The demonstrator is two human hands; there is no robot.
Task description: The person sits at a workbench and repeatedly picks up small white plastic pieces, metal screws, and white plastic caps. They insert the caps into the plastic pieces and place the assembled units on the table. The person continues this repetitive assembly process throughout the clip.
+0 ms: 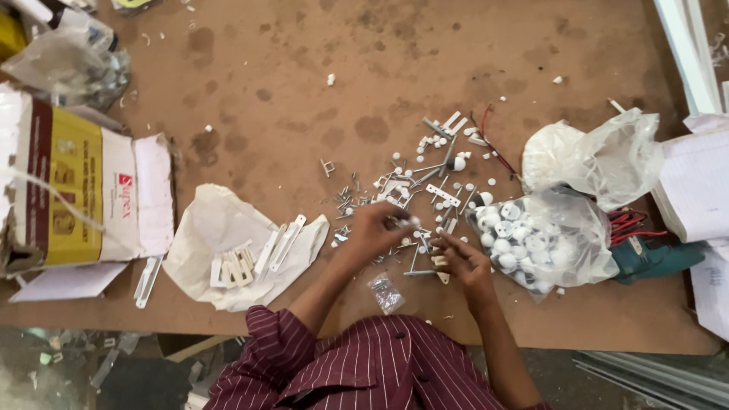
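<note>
L hand [373,228] is pinched shut on a small white plastic piece [402,221], fingertips together round it; piece too small to tell its long axis or which way it points. It sits just above the pile of hardware [425,190] at mid-bench: thin metal screws, flat white plastic strips, round white caps, scattered loose. R hand [465,262] lies on the pile's near edge, fingers curled, touching small bits; can't tell if it grips any. Bench [304,68] is brown hardboard, matte, stained w/ dark blotches. Just R of the hands, a clear crinkled plastic bag [554,243] full of round white knobs. L of them, a white bag [220,228] w/ flat white brackets on it. Small clear packet [386,292] near the bench edge.
</note>
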